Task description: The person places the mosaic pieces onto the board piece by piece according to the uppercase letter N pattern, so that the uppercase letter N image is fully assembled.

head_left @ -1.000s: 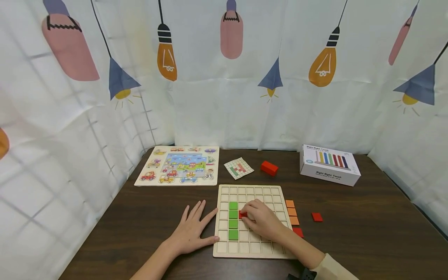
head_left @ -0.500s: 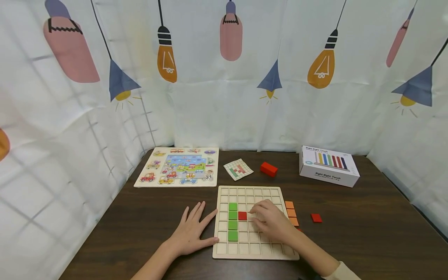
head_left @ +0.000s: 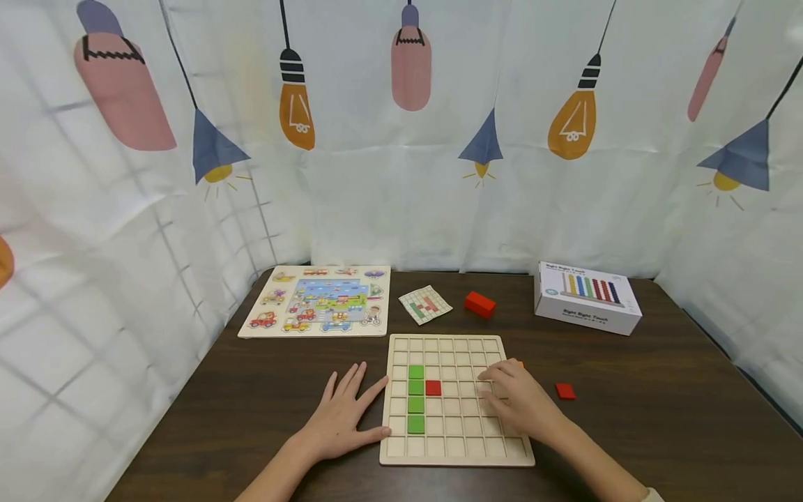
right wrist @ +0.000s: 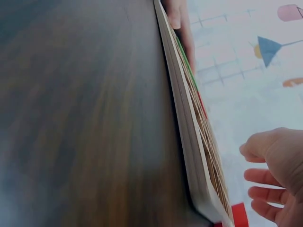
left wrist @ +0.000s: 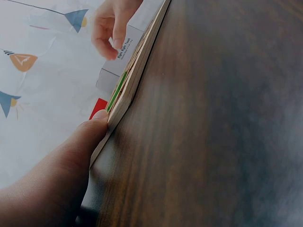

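Observation:
A wooden grid board (head_left: 458,450) lies flat on the dark table. In one of its columns sit several green square tiles (head_left: 416,405), with a single red tile (head_left: 433,388) beside them. My left hand (head_left: 341,418) rests spread on the table, its thumb and index fingertip touching the board's left edge; the thumb also shows on the edge in the left wrist view. Over the board's right side hovers my right hand (head_left: 517,401), fingers loosely bent and holding nothing, as the right wrist view confirms. It hides most of the orange tiles (head_left: 520,363) there.
A loose red tile (head_left: 565,391) lies right of the board. Behind are a picture puzzle board (head_left: 314,301), a pattern card (head_left: 425,305), a red block (head_left: 480,305) and a white box (head_left: 587,298). A printed curtain (head_left: 389,188) hangs behind the table.
My right hand has let go of the red tile, which stays in its cell beside the green column, and has moved right across the board. The left hand has stayed in place.

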{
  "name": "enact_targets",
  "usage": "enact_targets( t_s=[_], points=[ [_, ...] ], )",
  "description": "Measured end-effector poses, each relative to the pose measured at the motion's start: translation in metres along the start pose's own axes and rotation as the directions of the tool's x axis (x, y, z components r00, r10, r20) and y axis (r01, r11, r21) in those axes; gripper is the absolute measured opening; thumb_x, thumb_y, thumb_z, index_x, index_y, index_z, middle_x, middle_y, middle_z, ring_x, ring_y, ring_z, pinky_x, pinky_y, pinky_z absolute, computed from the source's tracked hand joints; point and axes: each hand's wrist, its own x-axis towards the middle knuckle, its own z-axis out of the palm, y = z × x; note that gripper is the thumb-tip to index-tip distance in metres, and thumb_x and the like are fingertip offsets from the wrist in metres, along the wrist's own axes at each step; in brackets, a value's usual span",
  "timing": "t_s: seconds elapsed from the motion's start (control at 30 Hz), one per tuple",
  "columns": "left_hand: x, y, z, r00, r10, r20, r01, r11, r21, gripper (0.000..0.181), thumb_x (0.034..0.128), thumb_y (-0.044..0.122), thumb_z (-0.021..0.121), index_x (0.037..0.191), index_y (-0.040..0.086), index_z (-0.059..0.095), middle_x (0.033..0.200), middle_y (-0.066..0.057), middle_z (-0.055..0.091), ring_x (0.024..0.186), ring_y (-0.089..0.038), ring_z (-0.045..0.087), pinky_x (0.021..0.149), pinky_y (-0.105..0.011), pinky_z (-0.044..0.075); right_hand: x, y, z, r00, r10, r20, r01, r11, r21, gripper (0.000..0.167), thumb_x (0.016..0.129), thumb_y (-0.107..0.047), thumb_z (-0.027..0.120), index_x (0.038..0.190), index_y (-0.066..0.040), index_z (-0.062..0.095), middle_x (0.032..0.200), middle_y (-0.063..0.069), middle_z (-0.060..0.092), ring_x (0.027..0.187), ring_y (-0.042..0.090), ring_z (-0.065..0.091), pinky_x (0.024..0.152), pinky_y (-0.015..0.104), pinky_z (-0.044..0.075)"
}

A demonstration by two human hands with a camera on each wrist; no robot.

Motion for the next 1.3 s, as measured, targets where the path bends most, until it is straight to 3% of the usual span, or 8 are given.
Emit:
enact_targets(
  t_s=[0.13,0.43,0.73,1.0,1.3],
  points=[
    [0.000,-0.001,0.000,1.000,-0.005,-0.006,0.005,1.000,0.005,0.080,0.0797,0.073,0.040,0.146,0.031,0.023,0.151,-0.016,0.013,0.138,-0.031,0.007,0.102,-0.060,0.003,-0.007,0.004,-0.005,0.999,0.037,0.001,-0.037,0.999,-0.022,0.023,0.071,-0.013,0.077,0.092,-0.013,0.067,0.091,-0.008,0.057,0.090,0.009,0.049,0.071,0.029,0.048],
    [0.000,0.001,-0.001,1.000,-0.005,0.002,0.005,1.000,-0.014,0.080,0.0798,0.073,0.041,0.146,0.031,0.023,0.151,-0.016,0.013,0.138,-0.032,0.007,0.102,-0.060,0.003,-0.032,0.016,-0.019,0.994,0.109,0.023,-0.109,0.994,0.012,0.024,0.073,-0.010,0.076,0.095,-0.013,0.067,0.087,-0.009,0.055,0.080,0.004,0.040,0.061,0.019,0.038],
    [-0.001,0.001,-0.001,1.000,-0.012,0.012,0.012,1.000,-0.005,0.081,0.0796,0.073,0.040,0.146,0.031,0.023,0.151,-0.016,0.013,0.138,-0.031,0.006,0.102,-0.060,0.003,-0.052,0.025,-0.027,0.992,0.108,0.068,-0.109,0.994,0.014,0.027,0.072,-0.014,0.078,0.095,-0.019,0.066,0.093,-0.013,0.055,0.086,0.005,0.045,0.070,0.027,0.046],
    [-0.001,0.001,-0.001,1.000,-0.009,0.005,0.009,1.000,-0.014,0.080,0.0798,0.073,0.040,0.146,0.031,0.023,0.151,-0.016,0.013,0.138,-0.031,0.007,0.102,-0.060,0.003,-0.062,0.029,-0.030,0.991,0.070,0.114,-0.072,0.997,0.017,0.033,0.073,-0.007,0.073,0.102,-0.019,0.065,0.100,-0.010,0.054,0.090,0.006,0.047,0.071,0.032,0.047],
    [0.000,0.000,-0.001,1.000,-0.006,0.006,0.006,1.000,-0.006,0.081,0.0797,0.073,0.040,0.146,0.031,0.024,0.151,-0.016,0.012,0.138,-0.031,0.006,0.103,-0.059,0.002,-0.065,0.031,-0.029,0.992,0.075,0.101,-0.078,0.997,0.028,0.034,0.072,-0.007,0.074,0.101,-0.021,0.064,0.101,-0.011,0.051,0.089,0.006,0.048,0.070,0.032,0.048]
  ],
)
